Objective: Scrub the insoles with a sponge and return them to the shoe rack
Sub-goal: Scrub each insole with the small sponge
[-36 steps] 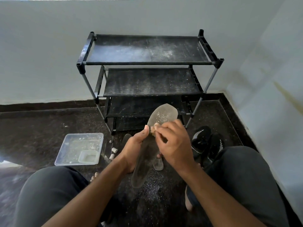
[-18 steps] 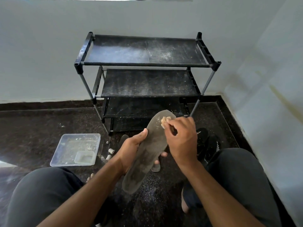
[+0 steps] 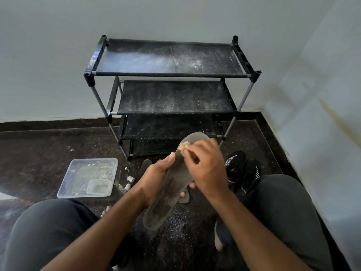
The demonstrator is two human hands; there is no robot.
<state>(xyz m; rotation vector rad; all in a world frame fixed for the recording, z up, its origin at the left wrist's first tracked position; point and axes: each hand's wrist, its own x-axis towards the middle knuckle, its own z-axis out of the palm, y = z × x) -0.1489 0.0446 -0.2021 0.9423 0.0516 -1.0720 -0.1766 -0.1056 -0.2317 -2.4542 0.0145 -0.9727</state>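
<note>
Right hand: the right hand [image 3: 207,171] comes in from the lower right, forearm slanting up toward the shoe rack, wrist bent down; its fingers are curled and blurred, pinching a small tan sponge [image 3: 184,146] against the upper face of the insole.
Left hand: the left hand [image 3: 154,177] reaches in from the lower left, palm cupped under the insole's middle, thumb lying along its near edge and fingertips peeping out on the far side; it grips the insole firmly.
Insole: the grey insole [image 3: 168,190] is held in the air in front of the shoe rack, tilted, its toe end up near the rack's lowest shelf and its heel end down toward the person's lap.
Sponge: pressed on the insole's toe end, mostly hidden by the fingers.
Second insole: another dark insole [image 3: 146,165] lies on the floor just in front of the rack, partly covered by the hands.
Shoe rack: the black shoe rack [image 3: 172,75] stands against the wall, its dusty shelves speckled white.
Shoes: a pair of black shoes [image 3: 242,169] sits on the floor at the rack's right front leg.
Tray: a clear plastic tray [image 3: 78,173] with a smaller tub [image 3: 97,186] inside rests on the floor left of the rack's front.
Knees: dark-trousered knees frame the bottom, facing the rack.
</note>
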